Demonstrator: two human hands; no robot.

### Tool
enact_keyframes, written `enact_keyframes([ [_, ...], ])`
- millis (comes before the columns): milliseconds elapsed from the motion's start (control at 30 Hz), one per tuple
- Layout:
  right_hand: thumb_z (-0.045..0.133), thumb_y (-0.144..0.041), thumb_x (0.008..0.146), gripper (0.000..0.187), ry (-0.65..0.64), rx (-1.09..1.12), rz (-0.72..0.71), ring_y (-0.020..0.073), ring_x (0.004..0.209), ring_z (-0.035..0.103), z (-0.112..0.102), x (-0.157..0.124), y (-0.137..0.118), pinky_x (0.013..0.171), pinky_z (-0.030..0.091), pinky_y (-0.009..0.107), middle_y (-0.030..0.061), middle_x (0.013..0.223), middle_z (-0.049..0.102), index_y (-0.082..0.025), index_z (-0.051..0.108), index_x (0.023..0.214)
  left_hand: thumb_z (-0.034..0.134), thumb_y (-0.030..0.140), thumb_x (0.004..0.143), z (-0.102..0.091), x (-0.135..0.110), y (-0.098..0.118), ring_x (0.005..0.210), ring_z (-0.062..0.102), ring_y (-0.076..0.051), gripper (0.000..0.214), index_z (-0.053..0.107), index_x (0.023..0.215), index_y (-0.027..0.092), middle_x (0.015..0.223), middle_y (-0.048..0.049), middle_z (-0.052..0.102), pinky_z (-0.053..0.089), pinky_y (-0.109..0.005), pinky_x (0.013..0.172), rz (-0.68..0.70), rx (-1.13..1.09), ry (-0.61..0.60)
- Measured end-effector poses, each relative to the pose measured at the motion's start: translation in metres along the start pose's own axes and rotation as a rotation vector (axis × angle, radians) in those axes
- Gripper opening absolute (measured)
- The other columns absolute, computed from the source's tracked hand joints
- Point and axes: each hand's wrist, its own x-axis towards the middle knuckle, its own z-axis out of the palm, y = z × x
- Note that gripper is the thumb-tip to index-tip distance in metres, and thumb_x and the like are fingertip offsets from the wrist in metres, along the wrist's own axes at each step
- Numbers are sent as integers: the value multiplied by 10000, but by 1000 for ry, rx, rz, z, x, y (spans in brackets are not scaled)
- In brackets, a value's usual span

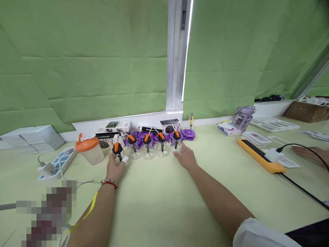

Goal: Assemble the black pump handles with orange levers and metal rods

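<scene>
Several small clear glass jars with black and orange tops stand in a row across the table. My left hand (116,168) is closed around the leftmost jar (117,149), with a white covering on the thumb tip. At the other end, the thumb and fingers of my right hand (187,156) grip the lower side of the rightmost jar (176,139). Between my hands are more glass jars (148,151), touched by neither. Close behind the row lie purple plastic pieces (189,134) and small printed boxes (170,127), partly hidden by the jars.
Left of the jars are an orange-lidded cup (91,151), a power strip (60,163) with a cord and stacked white boxes (33,139). To the right lie an orange-black power strip (259,156), a purple bottle (243,118) and another person's hand (312,153).
</scene>
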Motion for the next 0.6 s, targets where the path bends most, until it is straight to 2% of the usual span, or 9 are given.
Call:
enact_keyframes([
  [133,456,-506,857,770,162,20,-13,331,1242,377,2,-3,3,989,301,425,236,1365,408,-26,231,1416,759,366,564,-4,-6,-1,765,558,-199,566,503,1043,205,872,-39,593,431,-315,691,-37,-13,95],
  [233,434,-416,882,614,327,57,-129,321,1238,366,-2,-11,1,999,305,434,231,1331,433,-37,337,1355,765,269,543,-8,-20,1,775,590,-195,664,449,1125,226,842,-23,614,445,-309,696,-31,-160,128],
  [300,404,-353,899,465,338,117,-267,291,1167,428,-6,-21,-4,975,336,408,207,1242,509,-67,446,1262,730,210,566,-11,-34,6,776,615,-184,700,409,1186,253,846,-12,638,465,-294,689,2,-266,68],
  [333,389,-330,906,392,300,156,-331,270,1100,474,-8,-27,-7,940,363,384,185,1170,554,-90,499,1195,717,207,579,-12,-41,9,767,626,-179,695,404,1197,264,848,-6,648,476,-286,678,20,-313,27],
  [367,374,-315,913,331,237,199,-384,244,1013,514,-10,-33,-12,888,390,356,155,1083,592,-116,542,1118,718,206,586,-14,-48,12,762,634,-186,681,416,1194,265,848,-9,655,486,-290,665,34,-454,-67],
  [433,346,-315,930,285,74,290,-427,188,806,544,-12,-46,-22,753,410,303,80,872,618,-166,589,926,729,233,584,-19,-60,21,725,643,-203,579,492,1112,236,779,-15,669,496,-301,642,3,-674,-158],
  [500,333,-347,940,338,-68,399,-428,150,673,509,-12,-56,-32,654,384,268,28,719,576,-184,569,763,733,225,567,-24,-68,31,733,656,-236,507,543,1037,207,740,-29,680,507,-342,667,-22,-816,-272],
  [600,365,-433,925,397,-237,633,-359,120,584,451,-9,-65,-43,589,353,242,-7,616,514,-181,537,672,715,218,571,-29,-75,44,722,662,-257,333,594,878,173,713,-44,679,516,-392,690,-42,-960,-323],
])
